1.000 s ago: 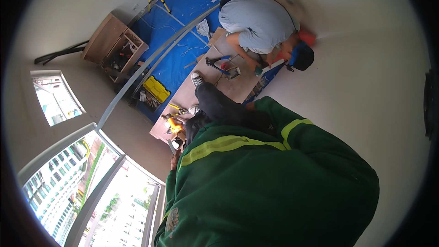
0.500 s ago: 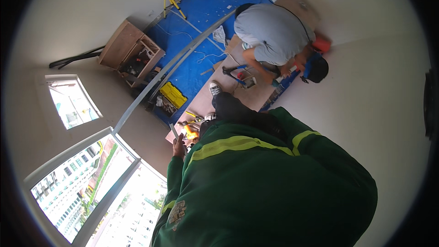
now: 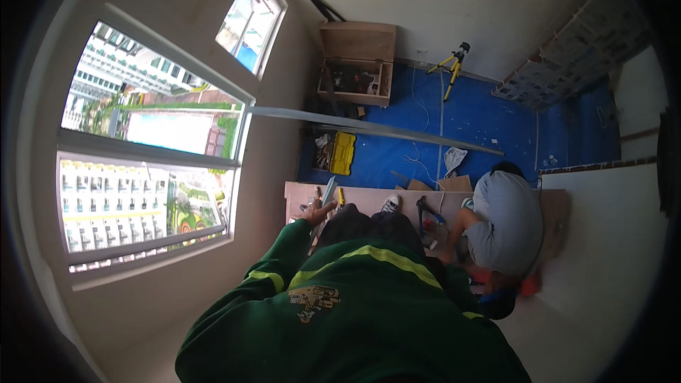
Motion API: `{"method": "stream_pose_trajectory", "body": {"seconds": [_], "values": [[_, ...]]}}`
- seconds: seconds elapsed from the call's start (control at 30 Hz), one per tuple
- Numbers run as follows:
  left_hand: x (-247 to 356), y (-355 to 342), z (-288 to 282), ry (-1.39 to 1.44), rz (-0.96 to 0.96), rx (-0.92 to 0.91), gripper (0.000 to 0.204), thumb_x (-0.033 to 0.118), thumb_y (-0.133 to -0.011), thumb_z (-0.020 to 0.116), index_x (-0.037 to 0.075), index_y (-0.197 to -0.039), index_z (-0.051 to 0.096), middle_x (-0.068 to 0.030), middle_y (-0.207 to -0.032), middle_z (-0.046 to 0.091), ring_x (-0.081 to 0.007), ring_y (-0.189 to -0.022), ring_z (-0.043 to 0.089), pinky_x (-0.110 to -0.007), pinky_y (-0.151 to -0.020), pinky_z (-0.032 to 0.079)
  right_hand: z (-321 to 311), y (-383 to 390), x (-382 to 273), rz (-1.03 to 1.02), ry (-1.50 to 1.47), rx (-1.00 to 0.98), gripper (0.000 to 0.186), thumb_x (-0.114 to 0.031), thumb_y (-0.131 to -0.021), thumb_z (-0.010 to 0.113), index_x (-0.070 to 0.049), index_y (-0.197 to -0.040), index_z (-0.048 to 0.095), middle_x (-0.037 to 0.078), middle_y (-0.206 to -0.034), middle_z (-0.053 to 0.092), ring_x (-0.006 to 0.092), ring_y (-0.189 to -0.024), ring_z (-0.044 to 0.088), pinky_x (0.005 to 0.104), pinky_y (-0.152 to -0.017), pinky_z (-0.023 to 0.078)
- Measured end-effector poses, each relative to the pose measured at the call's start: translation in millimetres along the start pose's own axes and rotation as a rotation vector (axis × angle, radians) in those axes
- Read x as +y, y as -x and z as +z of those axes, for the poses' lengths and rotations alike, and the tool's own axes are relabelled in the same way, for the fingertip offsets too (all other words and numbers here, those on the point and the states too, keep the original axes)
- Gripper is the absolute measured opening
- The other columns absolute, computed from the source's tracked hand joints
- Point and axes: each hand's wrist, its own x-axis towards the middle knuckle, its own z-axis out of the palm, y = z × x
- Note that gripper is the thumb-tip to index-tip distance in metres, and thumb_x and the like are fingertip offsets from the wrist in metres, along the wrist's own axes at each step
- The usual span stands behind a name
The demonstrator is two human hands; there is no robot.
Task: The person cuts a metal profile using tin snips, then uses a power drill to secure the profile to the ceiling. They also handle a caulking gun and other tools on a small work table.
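My left hand [image 3: 318,213], at the end of a green sleeve, is closed on a short light-grey metal strip [image 3: 329,189] that points away from me. Below that hand, tools lie on the brown board, among them a yellow-handled one [image 3: 341,196]. My right hand does not show; my green jacket [image 3: 383,305] hides that side. My shoe [image 3: 391,203] rests on the brown board [image 3: 298,191].
A long metal strip [image 3: 383,128] crosses from the window to the blue-covered floor [image 3: 496,120]. A yellow-lidded toolbox [image 3: 343,154], an open wooden chest [image 3: 358,64] and a yellow tripod [image 3: 450,71] stand beyond. A crouching person [image 3: 507,220] works on my right. Windows [image 3: 149,142] line the left.
My view and body have turned left, so the windows fill more of the left side. The metal strip stays in my left hand. The other person still crouches at the right.
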Motion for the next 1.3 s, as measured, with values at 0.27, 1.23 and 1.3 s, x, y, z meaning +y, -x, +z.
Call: {"method": "stream_pose_trajectory", "body": {"seconds": [0.27,1.23,1.3], "values": [[-27,99,-121,-0.015,0.072,0.563,0.067,0.044,-0.085,0.083,0.006,-0.131,0.053,-0.0276,-0.111,0.071,-0.0452,-0.103,0.07,-0.05,-0.092,0.055,-13,7,2,0.01,0.167,-0.013,0.036,-0.027,-0.103,0.06,-0.002,-0.125,0.072,0.018,-0.117,0.074,0.0298,-0.105,0.072,0.042,-0.092,0.054],[-268,266,144,0.512,-0.452,0.206,0.068,0.046,-0.084,0.086,0.0,-0.126,0.058,-0.0217,-0.104,0.071,-0.0328,-0.097,0.07,-0.047,-0.09,0.055,-5,-82,-104,0.053,0.239,-0.256,0.027,-0.028,-0.104,0.067,-0.005,-0.116,0.071,0.005,-0.091,0.068,0.0176,-0.077,0.067,0.0339,-0.061,0.053],[-247,259,135,0.522,-0.703,0.212,0.069,0.045,-0.083,0.087,0.0,-0.126,0.057,-0.0211,-0.104,0.071,-0.0327,-0.096,0.07,-0.047,-0.09,0.055,-12,-91,-123,0.148,0.262,-0.25,0.028,-0.031,-0.103,0.068,-0.006,-0.115,0.07,0.004,-0.089,0.068,0.0163,-0.076,0.067,0.0328,-0.058,0.052]]}}
